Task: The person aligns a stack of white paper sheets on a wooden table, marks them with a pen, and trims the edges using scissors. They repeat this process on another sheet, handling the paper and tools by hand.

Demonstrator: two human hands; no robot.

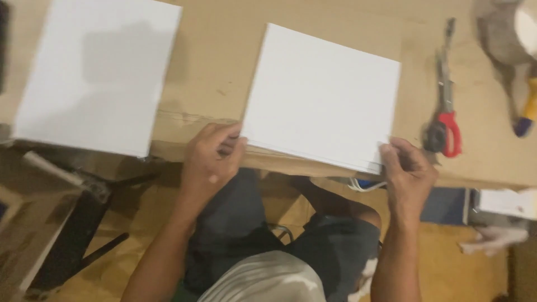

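A stack of white square sheets lies on the wooden table, slightly turned. My left hand pinches its near left corner at the table's front edge. My right hand grips the near right corner of the same stack, fingers curled around the edge. The sheets at the near edge are fanned a little. My knees and dark shorts show below the table.
A second, larger stack of white sheets lies at the left, overhanging the table's edge. Red-handled scissors lie to the right of the stack. A tape roll and a yellow-and-blue tool sit at far right.
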